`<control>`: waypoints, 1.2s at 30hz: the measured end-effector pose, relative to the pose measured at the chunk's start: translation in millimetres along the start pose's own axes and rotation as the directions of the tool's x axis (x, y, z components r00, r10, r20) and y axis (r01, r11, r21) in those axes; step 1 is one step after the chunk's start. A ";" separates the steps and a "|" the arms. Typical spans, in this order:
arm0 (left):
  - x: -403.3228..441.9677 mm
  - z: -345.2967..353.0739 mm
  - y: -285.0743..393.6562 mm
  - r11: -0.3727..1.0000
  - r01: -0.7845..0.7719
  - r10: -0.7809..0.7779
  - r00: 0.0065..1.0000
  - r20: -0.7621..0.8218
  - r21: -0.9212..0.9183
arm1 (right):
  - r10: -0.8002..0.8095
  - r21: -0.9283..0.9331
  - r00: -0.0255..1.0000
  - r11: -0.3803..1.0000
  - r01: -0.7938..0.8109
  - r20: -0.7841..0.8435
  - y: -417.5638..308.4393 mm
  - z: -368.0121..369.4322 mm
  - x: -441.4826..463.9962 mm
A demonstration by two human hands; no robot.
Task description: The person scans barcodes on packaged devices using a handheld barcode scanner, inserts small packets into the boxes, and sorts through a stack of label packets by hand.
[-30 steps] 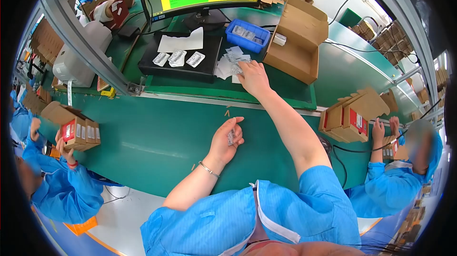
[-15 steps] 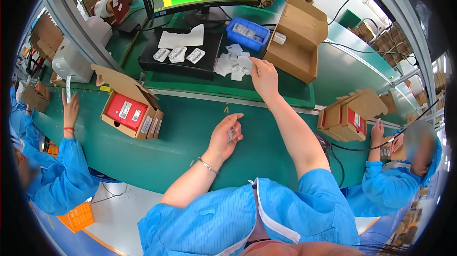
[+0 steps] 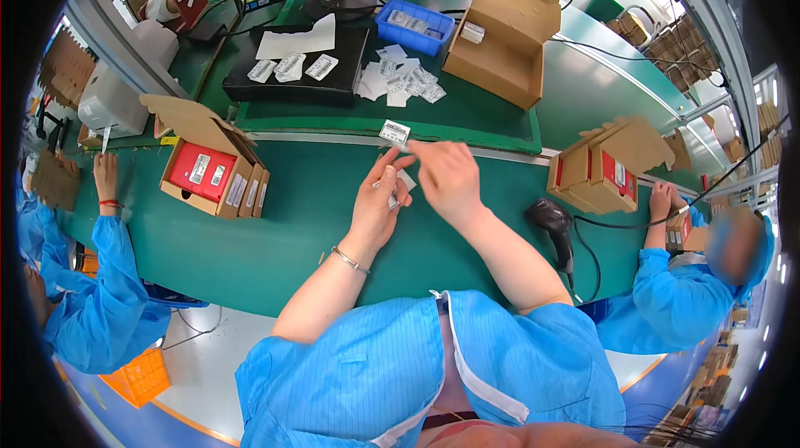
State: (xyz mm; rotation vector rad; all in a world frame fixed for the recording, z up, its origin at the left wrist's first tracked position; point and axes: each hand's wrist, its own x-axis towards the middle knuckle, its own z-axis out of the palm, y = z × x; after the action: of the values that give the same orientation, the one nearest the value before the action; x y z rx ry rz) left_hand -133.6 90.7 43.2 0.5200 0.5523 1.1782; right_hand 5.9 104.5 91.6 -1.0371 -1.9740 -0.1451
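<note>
My left hand (image 3: 379,205) is curled over the bench with small white label pieces (image 3: 406,180) in its fingers and palm. Just beyond its fingertips is a white barcode label (image 3: 394,132), its lower edge at the pinched fingertips of my right hand (image 3: 451,180). The two hands are close together, fingertips nearly meeting. Past them lies a loose pile of barcode labels (image 3: 398,81). More labels (image 3: 290,66) rest on a black box (image 3: 354,44) beside a torn white sheet (image 3: 300,38).
A blue bin (image 3: 414,27) of labels and an open cardboard box (image 3: 500,65) stand at the back. Cartons with red boxes sit left (image 3: 200,171) and right (image 3: 596,171). A barcode scanner (image 3: 552,227) with its cable lies at right. People in blue work on both sides.
My right hand has come back from the label pile toward my left hand, a label now at its fingertips. My left hand has risen slightly, and the head view has shifted.
</note>
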 end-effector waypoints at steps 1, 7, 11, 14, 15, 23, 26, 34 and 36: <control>0.4 -2.5 -2.8 0.999 -0.014 0.016 0.998 0.059 -0.039 | -0.047 -0.043 0.999 0.998 0.047 0.014 -4.6 3.7 -6.9; 6.0 -8.7 -3.0 0.986 0.081 -0.098 0.989 -0.109 -0.147 | -0.043 0.032 0.986 0.999 0.038 0.159 -27.0 9.7 -24.6; 6.1 -14.0 4.0 0.987 0.091 -0.099 0.994 -0.051 -0.134 | 0.116 0.159 0.993 0.980 -0.121 0.038 -20.0 -7.3 -24.1; 2.3 -9.1 2.2 0.989 0.126 -0.127 0.992 -0.013 -0.079 | 0.494 0.313 0.856 0.798 -0.515 0.151 -18.5 -20.5 -14.2; 0.4 -3.0 4.4 0.989 0.138 -0.140 0.989 -0.052 -0.046 | 0.500 0.312 0.853 0.795 -0.520 0.149 -12.0 -17.1 -19.2; -2.9 7.7 8.1 0.989 0.138 -0.139 0.990 -0.020 -0.057 | 0.631 0.647 0.539 0.075 -0.759 0.558 -4.8 -6.0 -33.8; -2.3 6.8 8.5 0.992 0.115 -0.114 0.993 0.035 -0.041 | 0.649 0.707 0.522 -0.034 -0.706 0.553 -14.0 0.6 -37.0; -1.5 5.3 8.5 0.988 0.145 -0.144 0.989 0.025 -0.049 | 0.677 0.705 0.542 0.048 -0.707 0.498 -32.8 9.4 -39.6; 0.1 4.4 9.3 0.988 0.137 -0.132 0.989 0.059 -0.077 | 0.690 0.684 0.561 0.131 -0.718 0.457 -31.3 8.0 -38.9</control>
State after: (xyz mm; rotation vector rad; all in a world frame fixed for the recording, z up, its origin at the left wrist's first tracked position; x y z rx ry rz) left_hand -137.3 93.1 52.5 0.4368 0.4840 1.0509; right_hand -11.3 64.2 66.3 -1.1488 -1.0352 1.2750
